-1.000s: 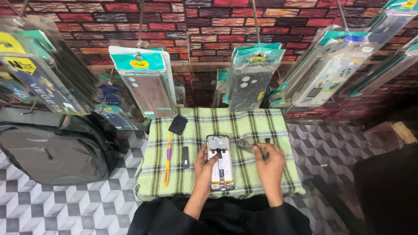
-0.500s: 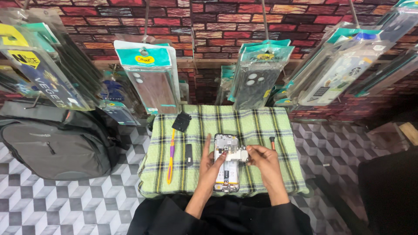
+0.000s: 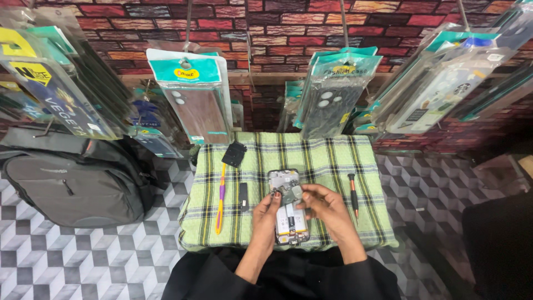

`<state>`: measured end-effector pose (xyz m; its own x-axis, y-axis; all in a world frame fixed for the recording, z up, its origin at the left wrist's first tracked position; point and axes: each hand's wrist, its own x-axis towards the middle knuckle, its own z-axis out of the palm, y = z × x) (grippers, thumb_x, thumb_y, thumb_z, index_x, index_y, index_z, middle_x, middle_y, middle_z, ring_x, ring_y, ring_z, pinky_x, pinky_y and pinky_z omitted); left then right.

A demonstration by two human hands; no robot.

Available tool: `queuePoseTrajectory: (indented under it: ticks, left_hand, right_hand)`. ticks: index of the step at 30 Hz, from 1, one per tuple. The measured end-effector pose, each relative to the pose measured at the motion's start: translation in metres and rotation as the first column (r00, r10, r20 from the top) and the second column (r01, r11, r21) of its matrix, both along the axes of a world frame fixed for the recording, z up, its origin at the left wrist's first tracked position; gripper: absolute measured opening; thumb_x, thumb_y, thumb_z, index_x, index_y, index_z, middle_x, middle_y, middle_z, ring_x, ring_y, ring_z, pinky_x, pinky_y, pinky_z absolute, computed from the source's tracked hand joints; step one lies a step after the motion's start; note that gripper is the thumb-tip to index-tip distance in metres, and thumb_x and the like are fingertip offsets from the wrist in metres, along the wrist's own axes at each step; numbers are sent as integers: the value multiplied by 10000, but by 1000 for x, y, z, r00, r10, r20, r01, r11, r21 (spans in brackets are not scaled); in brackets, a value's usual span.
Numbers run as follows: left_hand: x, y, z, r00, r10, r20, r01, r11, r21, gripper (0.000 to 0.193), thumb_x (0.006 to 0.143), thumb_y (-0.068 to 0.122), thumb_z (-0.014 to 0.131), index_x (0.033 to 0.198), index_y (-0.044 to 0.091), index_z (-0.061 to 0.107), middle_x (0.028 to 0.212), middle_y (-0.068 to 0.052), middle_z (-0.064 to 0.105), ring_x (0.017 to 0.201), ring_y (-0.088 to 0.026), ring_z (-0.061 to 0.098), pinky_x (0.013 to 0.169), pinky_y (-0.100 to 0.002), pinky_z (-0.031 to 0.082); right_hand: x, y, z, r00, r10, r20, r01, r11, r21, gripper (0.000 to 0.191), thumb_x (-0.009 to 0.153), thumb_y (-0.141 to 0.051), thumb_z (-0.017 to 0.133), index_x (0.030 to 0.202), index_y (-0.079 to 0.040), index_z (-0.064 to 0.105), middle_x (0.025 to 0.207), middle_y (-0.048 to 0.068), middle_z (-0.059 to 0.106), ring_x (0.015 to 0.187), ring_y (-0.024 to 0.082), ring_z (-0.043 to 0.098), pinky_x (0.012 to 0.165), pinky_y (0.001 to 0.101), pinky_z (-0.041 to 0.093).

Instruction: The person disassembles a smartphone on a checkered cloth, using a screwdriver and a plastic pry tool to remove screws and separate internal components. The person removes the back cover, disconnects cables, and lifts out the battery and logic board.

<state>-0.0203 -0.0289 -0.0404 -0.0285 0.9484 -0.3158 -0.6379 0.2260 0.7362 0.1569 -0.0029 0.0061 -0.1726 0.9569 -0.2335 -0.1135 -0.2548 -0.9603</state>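
An opened phone [image 3: 288,214] with its back off lies on a green checked cloth [image 3: 327,161], showing a white battery and grey inner parts. My left hand [image 3: 266,214] rests against the phone's left edge, fingertips on it. My right hand [image 3: 325,206] pinches a small grey cover part [image 3: 292,194] over the phone's upper half. A red-and-black screwdriver [image 3: 352,191] lies on the cloth just right of my right hand.
On the cloth's left lie an orange-and-purple tool [image 3: 221,197], a small black bar [image 3: 243,196] and a black square part [image 3: 234,154]. Packaged phone cases [image 3: 194,97] hang above. A grey backpack [image 3: 72,178] stands on the tiled floor at left.
My right hand left the screwdriver on the cloth and moved left onto the phone, where it now pinches a small grey part. My left hand stayed at the phone's left edge.
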Motion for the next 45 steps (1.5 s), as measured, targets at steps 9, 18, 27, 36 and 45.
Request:
queuePoseTrajectory:
  ticks: [9, 18, 27, 36, 45]
  left_hand:
    - [-1, 1, -2, 997, 66, -31, -65, 997, 39, 259, 1036, 260, 578, 1014, 28, 690, 887, -26, 725, 738, -65, 643, 640, -257, 533]
    - [2, -2, 7, 994, 71, -85, -65, 995, 77, 170, 969, 142, 668, 1075, 15, 704, 951, -36, 757, 811, -82, 669, 704, -259, 559]
    - [0, 2, 3, 997, 73, -5, -73, 996, 43, 203, 990, 139, 648, 1136, 6, 694, 987, -54, 746, 831, -97, 671, 723, -264, 556]
    - [-1, 3, 3, 998, 54, 15, -54, 998, 37, 213, 1002, 140, 618, 1163, 12, 670, 1015, -66, 752, 857, -110, 692, 748, -274, 573]
    - [5, -3, 14, 981, 132, -141, -109, 981, 163, 140, 1002, 116, 651, 1087, 9, 677, 965, -48, 726, 835, -74, 646, 727, -243, 538]
  right_hand:
    - [-11, -1, 3, 967, -151, 204, 101, 967, 233, 138, 854, -18, 760, 988, -1, 785, 849, 35, 782, 712, 90, 681, 615, 254, 575]
    - [-18, -4, 12, 914, -259, 311, 153, 933, 325, 101, 846, -30, 781, 940, 4, 779, 809, 22, 768, 672, 49, 650, 629, 207, 525]
    - [-22, -8, 22, 918, -213, 333, 95, 937, 336, 100, 848, -49, 782, 937, -3, 776, 821, 21, 773, 705, 64, 690, 655, 221, 556]
    - [-23, -9, 24, 912, -207, 355, 74, 933, 352, 106, 842, -31, 771, 944, 0, 778, 831, 31, 775, 703, 78, 693, 655, 233, 562]
    - [-29, -9, 18, 867, -338, 367, 168, 891, 422, 87, 813, -9, 766, 896, 15, 757, 806, 37, 778, 662, 69, 678, 623, 226, 558]
